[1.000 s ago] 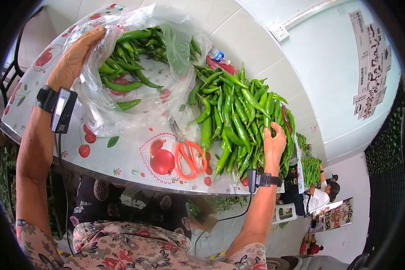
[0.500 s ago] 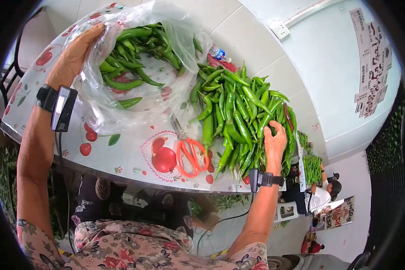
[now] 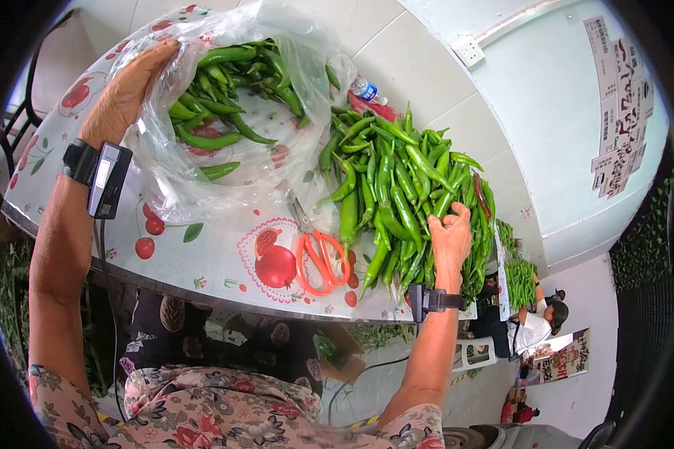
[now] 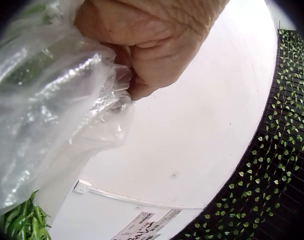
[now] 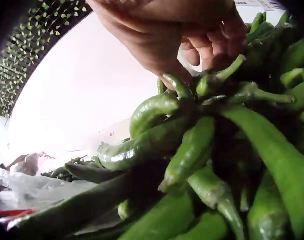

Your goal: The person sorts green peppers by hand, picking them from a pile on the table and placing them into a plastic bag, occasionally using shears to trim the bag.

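My left hand [image 3: 131,93] grips the edge of a clear plastic bag [image 3: 146,161]; in the left wrist view its fingers bunch the film [image 4: 104,100]. Inside the bag's wide mouth lie several green chili peppers [image 3: 217,105]. My right hand [image 3: 451,243] rests over the near right part of a big heap of green chili peppers [image 3: 386,187], thumb and fingers apart. In the right wrist view the thumb reaches down beside a curved pepper [image 5: 154,112], and the bent fingertips are just above other stems. Red-handled scissors [image 3: 318,258] lie between bag and heap.
The round table has a fruit-print cloth [image 3: 202,258]. A labelled plastic bottle [image 3: 367,91] and something red [image 3: 378,110] lie behind the heap. Over at the right, a person in white [image 3: 532,329] is near another table with green peppers [image 3: 518,280].
My right hand has shifted slightly toward me and to the left over the heap, its thumb and fingers spreading apart. My left hand keeps its hold on the bag.
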A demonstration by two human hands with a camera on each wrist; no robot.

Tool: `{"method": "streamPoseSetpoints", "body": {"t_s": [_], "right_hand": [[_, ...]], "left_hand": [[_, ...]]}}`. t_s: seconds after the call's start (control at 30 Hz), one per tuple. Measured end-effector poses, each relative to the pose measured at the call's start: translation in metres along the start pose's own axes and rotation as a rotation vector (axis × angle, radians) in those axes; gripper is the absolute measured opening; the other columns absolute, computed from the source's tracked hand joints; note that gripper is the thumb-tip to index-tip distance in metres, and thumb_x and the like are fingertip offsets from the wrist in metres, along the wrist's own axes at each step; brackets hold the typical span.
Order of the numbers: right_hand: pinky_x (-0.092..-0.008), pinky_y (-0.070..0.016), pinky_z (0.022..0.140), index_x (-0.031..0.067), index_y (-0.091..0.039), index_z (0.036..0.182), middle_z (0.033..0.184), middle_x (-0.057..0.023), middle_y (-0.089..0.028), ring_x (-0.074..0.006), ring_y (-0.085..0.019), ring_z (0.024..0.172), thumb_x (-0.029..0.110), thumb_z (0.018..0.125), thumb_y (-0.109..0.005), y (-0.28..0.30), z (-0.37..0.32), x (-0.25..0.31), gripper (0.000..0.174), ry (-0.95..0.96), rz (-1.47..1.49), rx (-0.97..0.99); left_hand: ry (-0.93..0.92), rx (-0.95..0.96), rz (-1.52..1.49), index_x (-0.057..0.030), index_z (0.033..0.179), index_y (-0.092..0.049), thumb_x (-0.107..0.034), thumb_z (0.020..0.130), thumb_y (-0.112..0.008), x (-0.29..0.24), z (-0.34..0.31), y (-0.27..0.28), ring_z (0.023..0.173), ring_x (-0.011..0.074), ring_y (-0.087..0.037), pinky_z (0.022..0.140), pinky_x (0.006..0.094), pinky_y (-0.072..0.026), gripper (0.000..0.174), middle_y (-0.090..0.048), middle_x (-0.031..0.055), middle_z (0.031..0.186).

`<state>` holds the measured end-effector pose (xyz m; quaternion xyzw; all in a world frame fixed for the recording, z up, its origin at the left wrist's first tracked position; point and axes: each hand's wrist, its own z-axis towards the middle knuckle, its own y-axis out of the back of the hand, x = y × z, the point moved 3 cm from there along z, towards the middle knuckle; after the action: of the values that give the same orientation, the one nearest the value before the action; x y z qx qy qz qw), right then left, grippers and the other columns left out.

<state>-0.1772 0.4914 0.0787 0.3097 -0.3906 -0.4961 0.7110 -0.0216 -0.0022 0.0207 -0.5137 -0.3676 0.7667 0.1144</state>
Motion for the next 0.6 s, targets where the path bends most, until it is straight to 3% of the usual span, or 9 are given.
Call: {"method": "streamPoseSetpoints", "body": {"t_s": [0.2, 0.23, 0.37, 0.47, 0.6], "right_hand": [[-0.0348, -0.0472, 0.073, 0.0017, -0.046, 0.117, 0.09, -0.0151, -0.065, -0.0233, -0.062, 0.079, 0.013, 0.078, -0.061, 0.001, 0.027, -0.025, 0.043, 0.053, 0.441, -0.088], [-0.0331, -0.047, 0.074, -0.0008, -0.049, 0.114, 0.091, -0.0158, -0.065, -0.0215, -0.061, 0.081, 0.009, 0.081, -0.057, 0.002, 0.033, -0.023, 0.035, 0.08, 0.482, -0.09], [-0.034, -0.0469, 0.077, -0.0005, -0.059, 0.104, 0.092, -0.0165, -0.065, -0.0241, -0.062, 0.083, 0.012, 0.084, -0.054, 0.004, 0.068, -0.013, 0.024, 0.167, 0.418, -0.113], [-0.0353, -0.0475, 0.077, 0.0019, -0.059, 0.105, 0.095, -0.0154, -0.065, -0.0268, -0.063, 0.084, 0.013, 0.084, -0.054, -0.012, 0.088, -0.019, 0.024, 0.246, 0.287, -0.158], [-0.0365, -0.0481, 0.078, 0.0034, -0.059, 0.106, 0.099, -0.0139, -0.065, -0.0277, -0.064, 0.089, 0.014, 0.083, -0.058, -0.007, 0.078, 0.0, 0.025, 0.125, 0.192, -0.062]], "left_hand": [[0.0, -0.012, 0.005, -0.0059, 0.126, -0.047, -0.012, 0.092, -0.052, -0.002, 0.001, 0.003, 0.11, 0.0191, -0.052, 0.093, 0.0287, -0.0447, 0.035, -0.053, 0.014, 0.121], [0.0, -0.012, 0.009, -0.0061, 0.126, -0.047, -0.012, 0.092, -0.052, -0.003, 0.001, 0.003, 0.111, 0.0193, -0.051, 0.093, 0.0288, -0.0444, 0.035, -0.052, 0.0142, 0.122], [0.002, -0.016, 0.021, -0.0068, 0.129, -0.045, -0.011, 0.092, -0.052, -0.004, 0.0, 0.003, 0.114, 0.0201, -0.05, 0.095, 0.0293, -0.0431, 0.037, -0.051, 0.015, 0.124], [0.008, -0.022, 0.028, -0.0073, 0.13, -0.044, -0.011, 0.092, -0.051, -0.004, 0.001, 0.004, 0.116, 0.0206, -0.049, 0.096, 0.0297, -0.042, 0.039, -0.05, 0.0157, 0.126], [0.021, -0.034, 0.044, -0.0079, 0.132, -0.043, -0.01, 0.092, -0.051, -0.004, 0.002, 0.006, 0.119, 0.0214, -0.047, 0.098, 0.0302, -0.0407, 0.041, -0.049, 0.0165, 0.129]]}}
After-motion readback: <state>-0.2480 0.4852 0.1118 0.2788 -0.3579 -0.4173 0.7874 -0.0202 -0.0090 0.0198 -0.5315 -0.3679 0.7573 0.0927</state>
